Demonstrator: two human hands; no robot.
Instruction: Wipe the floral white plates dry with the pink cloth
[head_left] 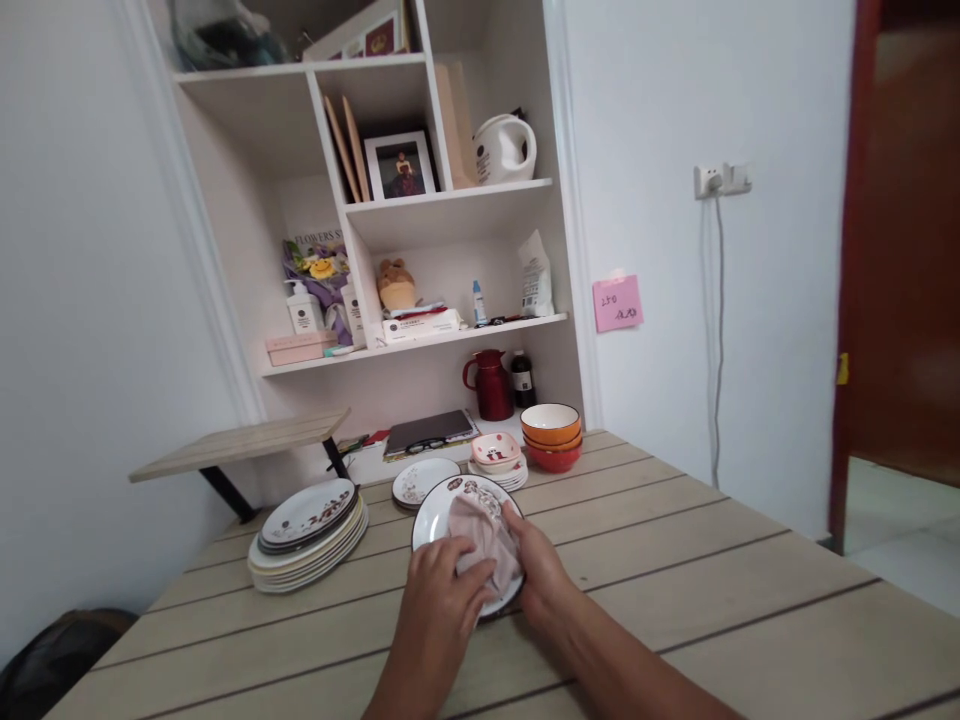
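A white plate (431,520) with a dark rim and a brown printed pattern is tilted up above the table in front of me. A crumpled pale pink cloth (481,530) lies against its face. My left hand (444,585) has its fingers curled on the cloth at the plate's lower left. My right hand (544,572) grips the plate's right edge, its thumb over the rim and the cloth's edge. The fingers of the right hand are hidden behind the plate.
A stack of plates (307,565) stands on the left of the slatted table (675,570). Behind the held plate are smaller plates (420,482), small square bowls (496,452) and stacked orange and red bowls (552,440). A red jug (493,385) stands further back.
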